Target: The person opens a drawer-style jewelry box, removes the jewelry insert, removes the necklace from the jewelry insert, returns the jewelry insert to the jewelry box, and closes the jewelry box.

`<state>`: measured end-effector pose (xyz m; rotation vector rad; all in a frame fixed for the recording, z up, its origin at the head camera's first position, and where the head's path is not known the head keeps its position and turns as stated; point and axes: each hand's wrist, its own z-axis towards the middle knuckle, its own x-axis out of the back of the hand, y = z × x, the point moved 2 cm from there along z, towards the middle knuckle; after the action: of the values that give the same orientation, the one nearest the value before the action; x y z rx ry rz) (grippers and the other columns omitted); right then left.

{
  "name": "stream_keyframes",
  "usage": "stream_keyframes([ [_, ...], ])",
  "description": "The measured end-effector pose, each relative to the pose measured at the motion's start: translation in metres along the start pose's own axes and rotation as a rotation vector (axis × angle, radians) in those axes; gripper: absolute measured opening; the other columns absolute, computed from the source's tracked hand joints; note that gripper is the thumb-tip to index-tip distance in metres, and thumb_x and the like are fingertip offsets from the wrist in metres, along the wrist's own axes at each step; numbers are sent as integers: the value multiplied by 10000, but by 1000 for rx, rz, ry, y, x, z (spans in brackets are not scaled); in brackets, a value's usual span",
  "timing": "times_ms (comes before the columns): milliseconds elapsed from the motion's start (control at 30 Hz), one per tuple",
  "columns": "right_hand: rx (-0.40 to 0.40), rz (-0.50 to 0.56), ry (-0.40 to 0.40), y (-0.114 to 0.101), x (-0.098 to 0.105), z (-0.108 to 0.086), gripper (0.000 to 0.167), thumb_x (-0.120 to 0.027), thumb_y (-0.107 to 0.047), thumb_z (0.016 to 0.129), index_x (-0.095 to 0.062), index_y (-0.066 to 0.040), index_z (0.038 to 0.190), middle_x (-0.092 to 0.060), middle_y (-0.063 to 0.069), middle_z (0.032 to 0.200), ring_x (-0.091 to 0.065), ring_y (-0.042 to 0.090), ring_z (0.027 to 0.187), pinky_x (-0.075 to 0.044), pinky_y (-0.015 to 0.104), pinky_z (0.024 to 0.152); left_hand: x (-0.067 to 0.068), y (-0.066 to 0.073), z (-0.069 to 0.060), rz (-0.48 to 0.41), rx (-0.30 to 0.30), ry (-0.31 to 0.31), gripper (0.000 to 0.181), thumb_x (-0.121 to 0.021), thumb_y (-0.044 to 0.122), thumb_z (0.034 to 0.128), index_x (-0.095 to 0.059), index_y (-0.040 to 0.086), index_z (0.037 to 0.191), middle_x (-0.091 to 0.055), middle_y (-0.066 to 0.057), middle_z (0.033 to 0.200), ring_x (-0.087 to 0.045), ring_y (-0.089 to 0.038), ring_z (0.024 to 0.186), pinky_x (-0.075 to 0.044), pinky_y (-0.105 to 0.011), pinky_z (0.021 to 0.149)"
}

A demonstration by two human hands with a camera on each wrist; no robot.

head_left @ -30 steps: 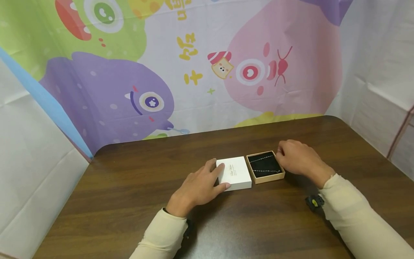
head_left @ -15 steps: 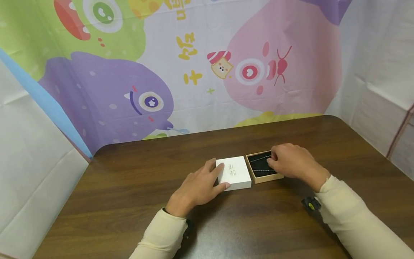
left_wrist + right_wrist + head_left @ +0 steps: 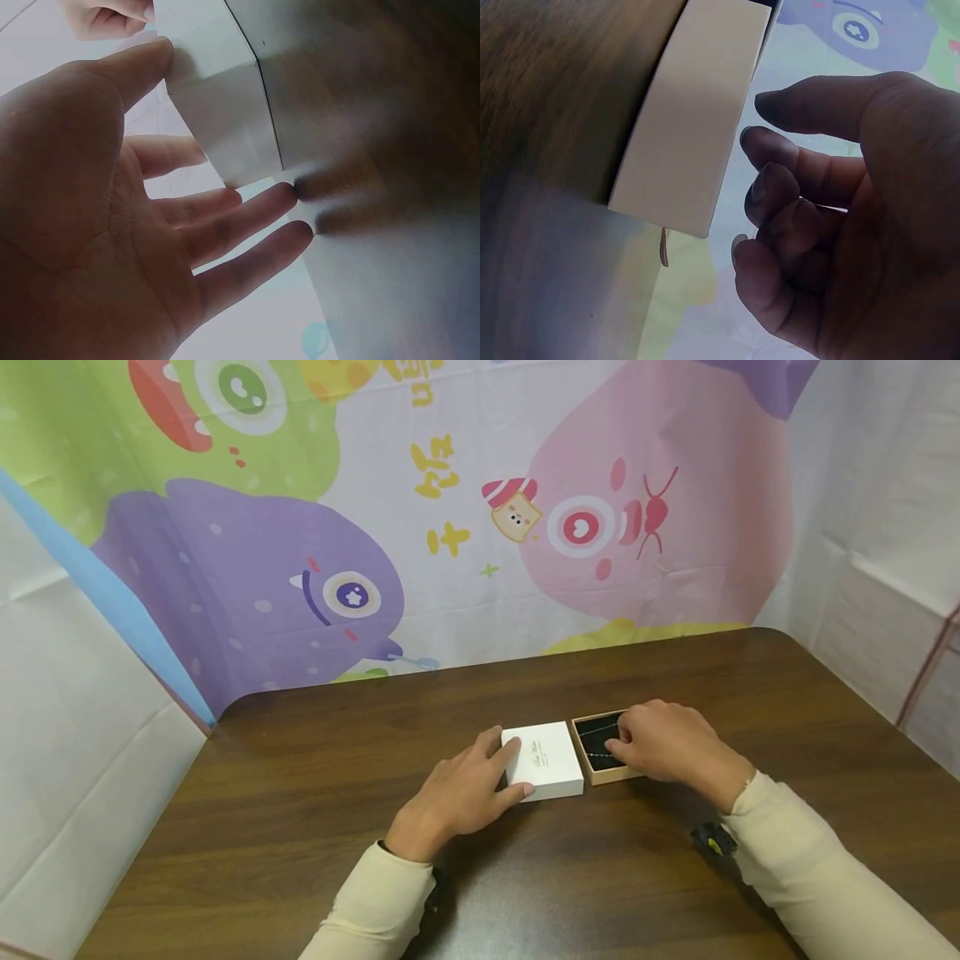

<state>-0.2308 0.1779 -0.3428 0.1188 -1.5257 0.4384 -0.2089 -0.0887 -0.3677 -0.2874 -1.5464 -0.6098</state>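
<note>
A white box cover with small lettering [image 3: 546, 758] lies on the table in the head view. My left hand [image 3: 461, 783] rests at its left end, thumb at the near corner and forefinger on top; in the left wrist view the fingers reach out fairly straight. Beside the cover sits an open tan jewellery box [image 3: 617, 774] with a black insert [image 3: 597, 744] and a thin chain [image 3: 597, 754] laid across it. Over the box's right part hovers my right hand [image 3: 670, 742], fingers loosely bent. The right wrist view shows a gap between thumb and forefinger, with nothing seen there.
A brown wooden table [image 3: 315, 802] carries both pieces. Behind it hangs a cartoon-printed cloth [image 3: 465, 610], with pale cloth [image 3: 877, 610] at the sides. A short brown ribbon tab [image 3: 664, 249] sticks out from the tan box.
My right hand has moved left from the box's right edge to over its inside, covering more of the chain. The left hand and the white cover have stayed still.
</note>
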Motion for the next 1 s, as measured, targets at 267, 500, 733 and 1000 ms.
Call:
stream_keyframes([
  [267,6,-1,2,-1,-1,-1,354,-686,-338,916,-591,-209,600,-513,-50,602,-475,145,563,-369,348,492,0,0,1,2,2,-4,674,-536,540,1000,-415,155,1540,-316,-170,1577,-497,-326,1316,-499,-530,896],
  [500,7,-10,-60,-6,-6,-1,365,-695,-376,918,-597,-200,612,-519,-51,594,-484,136,555,-374,347,501,0,1,0,4,3,-4,675,-530,545,1001,-415,154,1539,-317,-175,1576,-493,-329,1320,-500,-531,894],
  [733,15,-4,-60,-8,-8,0,344,-712,-363,911,-616,-203,622,-535,-55,596,-501,146,566,-396,361,520,0,1,0,4,4,-9,676,-528,543,1003,-412,151,1541,-313,-179,1577,-491,-328,1323,-499,-527,898],
  [1000,14,0,-72,-7,-11,0,409,-694,-359,930,-585,-213,563,-488,-64,548,-456,130,534,-360,335,502,0,1,1,11,5,-4,679,-530,547,1000,-416,152,1540,-317,-178,1576,-495,-334,1320,-501,-531,894],
])
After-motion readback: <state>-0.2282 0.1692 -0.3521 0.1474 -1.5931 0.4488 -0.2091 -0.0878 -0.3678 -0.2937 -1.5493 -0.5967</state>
